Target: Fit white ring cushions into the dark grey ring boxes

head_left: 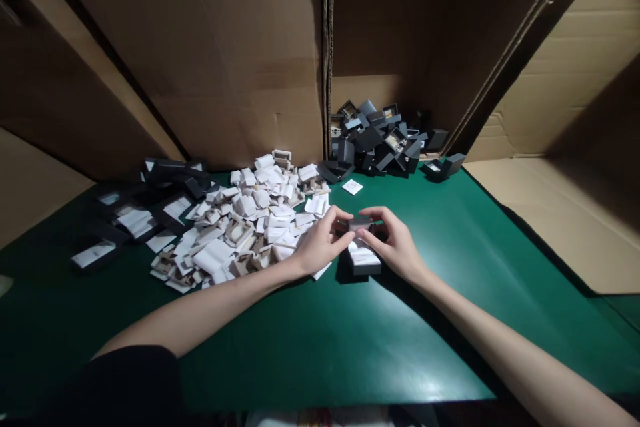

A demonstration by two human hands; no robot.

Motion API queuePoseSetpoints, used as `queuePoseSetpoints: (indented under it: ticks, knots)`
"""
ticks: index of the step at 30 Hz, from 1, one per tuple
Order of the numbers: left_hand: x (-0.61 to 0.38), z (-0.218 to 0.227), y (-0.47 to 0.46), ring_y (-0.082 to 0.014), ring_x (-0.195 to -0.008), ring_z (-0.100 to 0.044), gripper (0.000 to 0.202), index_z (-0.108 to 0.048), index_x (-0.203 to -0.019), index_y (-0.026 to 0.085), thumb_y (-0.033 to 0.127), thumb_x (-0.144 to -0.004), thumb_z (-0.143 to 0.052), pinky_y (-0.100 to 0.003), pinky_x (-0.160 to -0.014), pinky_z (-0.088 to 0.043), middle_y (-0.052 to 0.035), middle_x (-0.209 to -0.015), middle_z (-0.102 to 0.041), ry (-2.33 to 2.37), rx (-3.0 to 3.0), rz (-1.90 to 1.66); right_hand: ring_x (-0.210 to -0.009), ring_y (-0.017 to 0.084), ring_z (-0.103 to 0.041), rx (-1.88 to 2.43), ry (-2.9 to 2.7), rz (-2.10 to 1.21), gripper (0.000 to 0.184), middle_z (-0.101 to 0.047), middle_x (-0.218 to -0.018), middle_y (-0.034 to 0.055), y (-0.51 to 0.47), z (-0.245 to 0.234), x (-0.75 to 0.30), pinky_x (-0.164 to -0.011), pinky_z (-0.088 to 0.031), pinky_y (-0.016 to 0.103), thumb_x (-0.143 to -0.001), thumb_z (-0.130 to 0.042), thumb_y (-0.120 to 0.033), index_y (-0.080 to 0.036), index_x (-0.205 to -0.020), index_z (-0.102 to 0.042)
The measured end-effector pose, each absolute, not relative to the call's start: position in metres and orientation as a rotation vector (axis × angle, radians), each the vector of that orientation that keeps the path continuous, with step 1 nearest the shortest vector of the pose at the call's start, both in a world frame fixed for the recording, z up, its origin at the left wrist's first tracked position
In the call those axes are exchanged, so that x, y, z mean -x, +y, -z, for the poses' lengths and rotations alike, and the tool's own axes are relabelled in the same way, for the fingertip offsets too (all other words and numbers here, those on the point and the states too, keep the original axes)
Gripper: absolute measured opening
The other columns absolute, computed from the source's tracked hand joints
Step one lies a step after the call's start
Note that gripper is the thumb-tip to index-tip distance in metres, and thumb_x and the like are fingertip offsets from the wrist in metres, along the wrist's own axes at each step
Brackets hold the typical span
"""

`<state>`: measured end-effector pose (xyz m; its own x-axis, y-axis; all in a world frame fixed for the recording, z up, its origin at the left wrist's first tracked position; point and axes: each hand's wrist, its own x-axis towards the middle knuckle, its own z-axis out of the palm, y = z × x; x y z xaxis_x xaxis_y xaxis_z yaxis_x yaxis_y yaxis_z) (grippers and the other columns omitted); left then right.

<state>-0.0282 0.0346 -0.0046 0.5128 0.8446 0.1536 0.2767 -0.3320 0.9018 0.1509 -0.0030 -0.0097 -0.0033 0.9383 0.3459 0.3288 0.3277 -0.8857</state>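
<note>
A small black hinged box stands open on the green table in front of me, its white insert showing on the near side. My left hand grips the raised lid from the left, thumb and fingers closed on its edge. From the other side my right hand holds the same lid, its thumb meeting the left thumb at the front. Left of the hands spreads a heap of white padded inserts, many folded or tipped over. A small white card lies just beyond the hands.
Black boxes are piled at the back against brown cardboard walls. More dark boxes with white linings lie at the left, and a single open one sits at the back right. A cardboard flap covers the table's right side.
</note>
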Motion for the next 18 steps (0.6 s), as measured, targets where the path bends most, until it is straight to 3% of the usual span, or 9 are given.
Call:
queuePoseSetpoints:
  ticks: [5,9,18]
  knots:
    - [0.027,0.001,0.029,-0.0165,-0.086,-0.063,0.014,-0.048,-0.099,0.023,0.027,-0.086,-0.052,-0.025,-0.068,-0.05,-0.0012,-0.095,-0.063,1.069,-1.971,-0.866,-0.064,0.012,-0.054,1.165,-1.458,-0.925,0.017,-0.06,-0.077,-0.0007,-0.004,0.014,-0.139,-0.057,-0.043,0.024,-0.08,-0.063,-0.033,-0.019,-0.085,-0.054]
    - [0.025,-0.001,0.026,-0.0156,-0.084,-0.063,0.013,-0.048,-0.095,0.023,0.02,-0.082,-0.051,-0.025,-0.071,-0.049,0.0003,-0.092,-0.062,1.088,-2.024,-0.89,-0.063,0.011,-0.052,1.156,-1.436,-0.897,0.017,-0.059,-0.076,-0.0012,-0.006,0.014,-0.136,-0.056,-0.041,0.023,-0.08,-0.063,-0.032,-0.019,-0.082,-0.053]
    - [0.026,-0.002,0.025,-0.0144,-0.078,-0.061,0.011,-0.049,-0.095,0.021,0.024,-0.084,-0.051,-0.025,-0.067,-0.048,-0.0008,-0.094,-0.06,1.009,-1.967,-0.902,-0.066,0.014,-0.054,1.165,-1.505,-0.82,0.011,-0.058,-0.076,0.0009,-0.012,0.005,-0.134,-0.059,-0.043,0.025,-0.084,-0.054,-0.029,-0.018,-0.081,-0.054]
